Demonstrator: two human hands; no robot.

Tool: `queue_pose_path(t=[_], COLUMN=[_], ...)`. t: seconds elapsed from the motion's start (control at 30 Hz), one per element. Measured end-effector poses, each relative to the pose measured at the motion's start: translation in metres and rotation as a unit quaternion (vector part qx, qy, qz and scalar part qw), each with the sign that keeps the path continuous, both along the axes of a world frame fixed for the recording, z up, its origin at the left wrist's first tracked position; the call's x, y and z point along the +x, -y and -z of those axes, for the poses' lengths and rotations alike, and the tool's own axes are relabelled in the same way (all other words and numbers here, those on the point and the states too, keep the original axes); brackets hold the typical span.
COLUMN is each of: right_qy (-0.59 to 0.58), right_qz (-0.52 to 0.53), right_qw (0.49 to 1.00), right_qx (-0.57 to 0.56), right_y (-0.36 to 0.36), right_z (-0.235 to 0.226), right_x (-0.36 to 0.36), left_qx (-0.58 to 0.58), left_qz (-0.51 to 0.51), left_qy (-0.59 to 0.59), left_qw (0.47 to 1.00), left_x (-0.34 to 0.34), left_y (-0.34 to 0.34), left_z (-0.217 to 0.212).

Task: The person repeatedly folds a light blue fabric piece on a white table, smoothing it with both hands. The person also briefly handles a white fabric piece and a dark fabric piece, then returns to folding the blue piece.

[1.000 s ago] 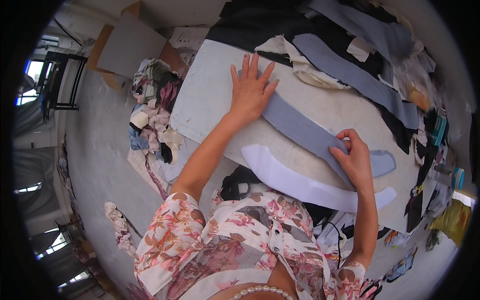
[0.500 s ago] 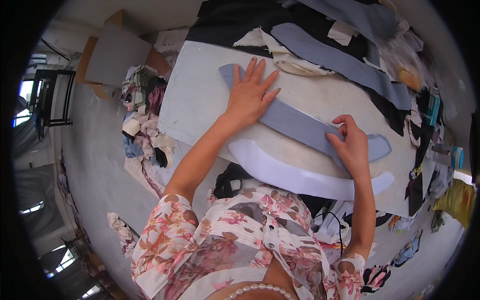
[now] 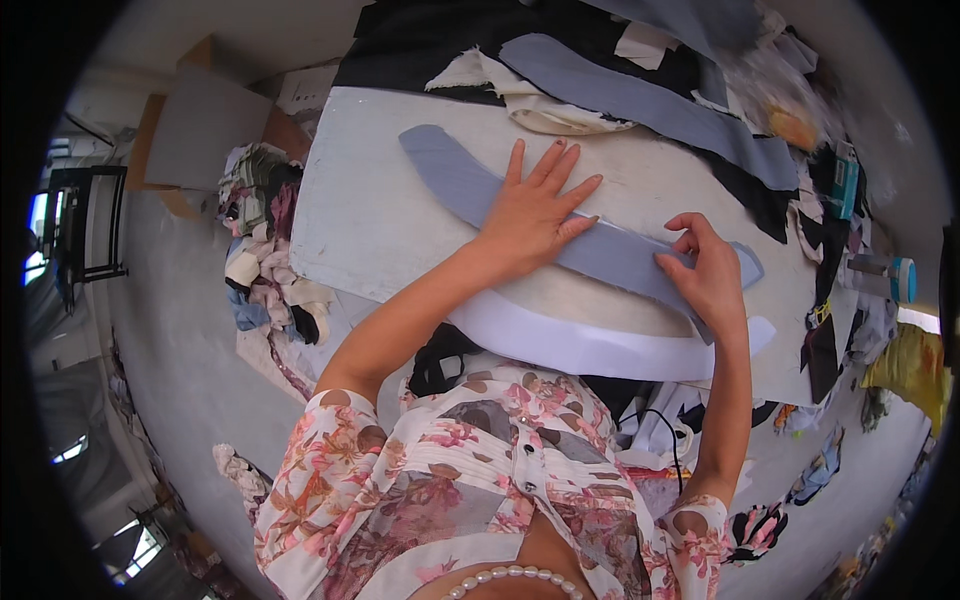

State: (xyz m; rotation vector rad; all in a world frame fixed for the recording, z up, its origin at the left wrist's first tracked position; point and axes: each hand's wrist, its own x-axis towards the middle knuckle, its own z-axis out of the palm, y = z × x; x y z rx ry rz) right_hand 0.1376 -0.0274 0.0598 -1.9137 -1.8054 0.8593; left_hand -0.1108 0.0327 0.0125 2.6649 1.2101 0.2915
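Observation:
A long, curved blue-grey fabric strip (image 3: 446, 178) lies across the pale board in front of me. My left hand (image 3: 530, 215) rests flat on its middle, palm down with the fingers spread. Over the strip's right part is my right hand (image 3: 708, 270), its fingers curled and the thumb and forefinger bent toward each other. A narrow grey tip shows below that palm, and what the curled fingers hold is hidden. Nearer to me lies a white curved piece (image 3: 560, 343), shaped much like the strip, with its right end beyond my right forearm.
The pale board (image 3: 350, 200) has black cloth (image 3: 400, 50) along its far side. Another blue-grey strip (image 3: 640, 100) and a cream scrap (image 3: 560, 118) lie there. Mixed fabric scraps (image 3: 265, 275) are heaped at the left. A clear plastic bag (image 3: 775, 95) and a teal box (image 3: 845, 185) stand far right.
My left hand has slid rightward along the strip, baring more of its left end. The right hand stays over the right part. The whole view has shifted slightly.

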Motion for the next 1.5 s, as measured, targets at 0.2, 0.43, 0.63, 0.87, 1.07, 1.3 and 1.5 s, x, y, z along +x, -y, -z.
queue_pose_path(t=[0.2,0.43,0.63,0.87,1.07,1.3,1.5], right_qy=[0.022,-0.004,-0.038,0.037,-0.010,-0.088,-0.027], right_qz=[-0.001,0.008,0.079,0.107,0.160,0.219,0.220], right_qw=[1.000,1.000,0.996,0.994,0.986,0.969,0.969], right_qx=[0.022,0.012,-0.021,0.016,0.042,0.068,0.109], right_y=[0.000,0.004,0.022,0.020,0.027,0.031,0.029], right_z=[0.007,0.002,-0.009,0.004,0.007,0.023,0.029], right_x=[0.000,0.013,0.064,0.068,0.086,0.100,0.096], left_qx=[-0.005,-0.007,-0.008,-0.003,-0.010,-0.001,0.006], left_qz=[0.015,0.084,0.078,0.080,0.077,0.082,0.080], left_qy=[-0.007,0.016,0.010,0.012,0.011,0.004,-0.007], left_qw=[1.000,0.996,0.997,0.997,0.997,0.997,0.997], left_x=[0.019,0.066,0.063,0.064,0.063,0.063,0.063], left_y=[0.007,0.020,0.020,0.020,0.021,0.020,0.020], left_z=[-0.010,0.006,0.005,0.004,0.001,0.004,0.003])
